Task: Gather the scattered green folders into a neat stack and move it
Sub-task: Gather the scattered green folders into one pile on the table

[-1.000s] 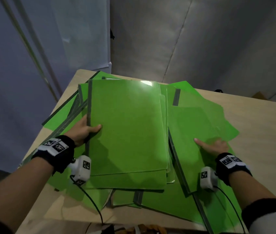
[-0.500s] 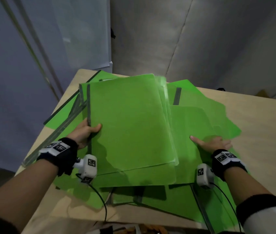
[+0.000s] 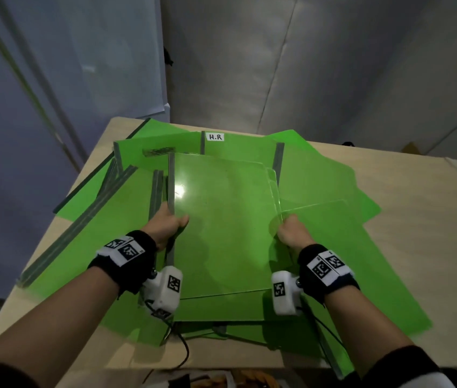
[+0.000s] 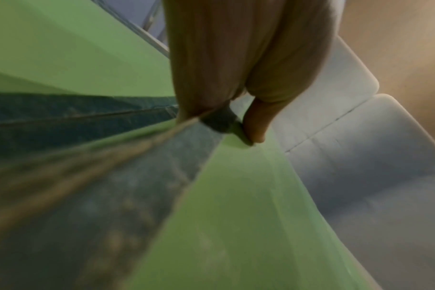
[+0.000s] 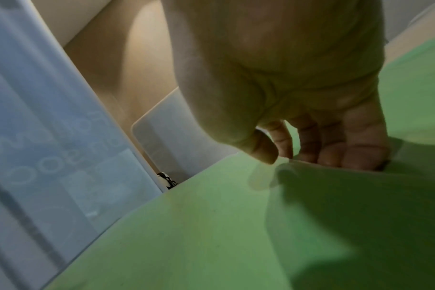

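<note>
The held bundle of folders [image 3: 221, 225] now sits nearer the person than a moment ago, uncovering the H.R label [image 3: 215, 137] behind it. At the bundle's left edge the left hand [image 3: 167, 226] clamps the grey spine; the right hand [image 3: 291, 235], previously flat on the loose folders [image 3: 361, 247] rightward, now pinches the bundle's right edge above the table [image 3: 431, 219].

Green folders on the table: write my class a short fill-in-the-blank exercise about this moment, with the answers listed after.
1. The left hand grips the top folder by its grey ____.
2. The right hand grips the folder's ____ edge.
3. The white label on a far folder reads ____.

Answers: spine; right; H.R
</note>
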Demonstrator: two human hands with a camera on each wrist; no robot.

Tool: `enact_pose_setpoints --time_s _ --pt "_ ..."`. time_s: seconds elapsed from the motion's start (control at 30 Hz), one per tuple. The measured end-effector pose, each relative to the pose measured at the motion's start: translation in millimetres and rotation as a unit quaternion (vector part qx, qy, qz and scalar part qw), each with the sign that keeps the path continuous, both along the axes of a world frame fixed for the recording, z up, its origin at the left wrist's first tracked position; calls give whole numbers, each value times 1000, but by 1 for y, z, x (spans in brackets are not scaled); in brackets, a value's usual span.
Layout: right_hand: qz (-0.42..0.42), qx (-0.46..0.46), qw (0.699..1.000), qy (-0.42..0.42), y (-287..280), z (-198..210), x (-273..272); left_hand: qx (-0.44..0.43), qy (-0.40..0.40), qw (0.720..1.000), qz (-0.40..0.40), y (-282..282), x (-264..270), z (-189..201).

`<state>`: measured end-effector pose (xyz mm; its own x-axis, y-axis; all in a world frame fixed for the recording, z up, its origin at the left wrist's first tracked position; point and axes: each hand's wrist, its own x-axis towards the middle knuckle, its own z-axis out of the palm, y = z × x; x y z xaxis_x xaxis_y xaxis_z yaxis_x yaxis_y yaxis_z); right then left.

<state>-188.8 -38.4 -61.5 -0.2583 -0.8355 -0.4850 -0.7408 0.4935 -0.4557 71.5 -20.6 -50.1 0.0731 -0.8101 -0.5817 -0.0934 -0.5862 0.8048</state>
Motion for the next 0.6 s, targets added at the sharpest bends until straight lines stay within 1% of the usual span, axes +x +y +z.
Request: enact_pose_setpoints --time_s 0.07,0.13,0.2,0.27,0.33,0.37,0.47,0.53,0.6 --pt "1 -19 999 -44 4 5 -1 3 -56 998 12 0 1 0" --pt "-17 -44 996 -81 7 8 -15 -3 -61 998 29 -1 3 -2" --pt "-30 -77 996 -47 8 10 -39 -6 -51 998 29 0 4 0" --pt "-53 -79 995 22 10 8 -71 -9 -30 999 30 1 8 -1" --pt "-83 -23 991 99 18 3 -101 -15 0 999 34 3 14 0" --pt "-98 12 988 123 23 1 -112 -19 8 999 31 4 17 1" --pt "-122 62 980 147 35 -11 -133 -28 29 999 17 8 21 3" --pt "-124 51 979 152 37 -16 -137 -22 34 999 -1 10 19 5" --pt "-135 36 978 158 32 -17 -138 -12 19 1000 -19 11 15 5"
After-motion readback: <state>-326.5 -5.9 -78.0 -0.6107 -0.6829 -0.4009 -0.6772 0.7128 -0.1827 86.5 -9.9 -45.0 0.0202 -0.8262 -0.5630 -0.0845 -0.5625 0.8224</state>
